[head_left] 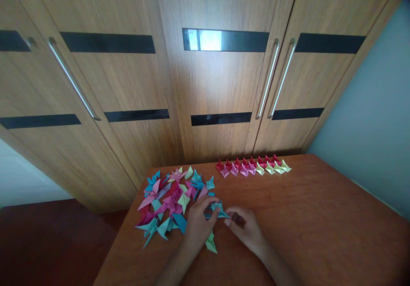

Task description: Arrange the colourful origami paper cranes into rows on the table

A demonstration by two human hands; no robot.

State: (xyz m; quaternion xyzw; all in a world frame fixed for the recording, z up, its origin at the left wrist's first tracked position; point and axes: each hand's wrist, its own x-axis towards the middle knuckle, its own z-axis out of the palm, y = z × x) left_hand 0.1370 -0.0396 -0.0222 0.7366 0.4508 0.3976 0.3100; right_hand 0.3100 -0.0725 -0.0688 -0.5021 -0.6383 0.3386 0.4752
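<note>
Between my two hands is a light blue origami crane (219, 210), held just above the table. My left hand (201, 218) pinches its left side between thumb and fingers. At its right tip, the thumb and forefinger of my right hand (246, 228) close on a pointed end. Part of the crane is covered by my left fingers. Close to my left hand lies a loose pile of folded paper cranes (171, 200) in pink, red, blue, teal and yellow. A light green paper piece (211, 243) rests beside my left wrist.
Along the table's far edge stand two rows of folded paper cranes, a red row (237, 163) behind a pink and yellow one (260, 169). The brown wooden table (314, 226) meets a wardrobe (218, 81) with long metal handles. A pale wall (361, 128) rises on the right.
</note>
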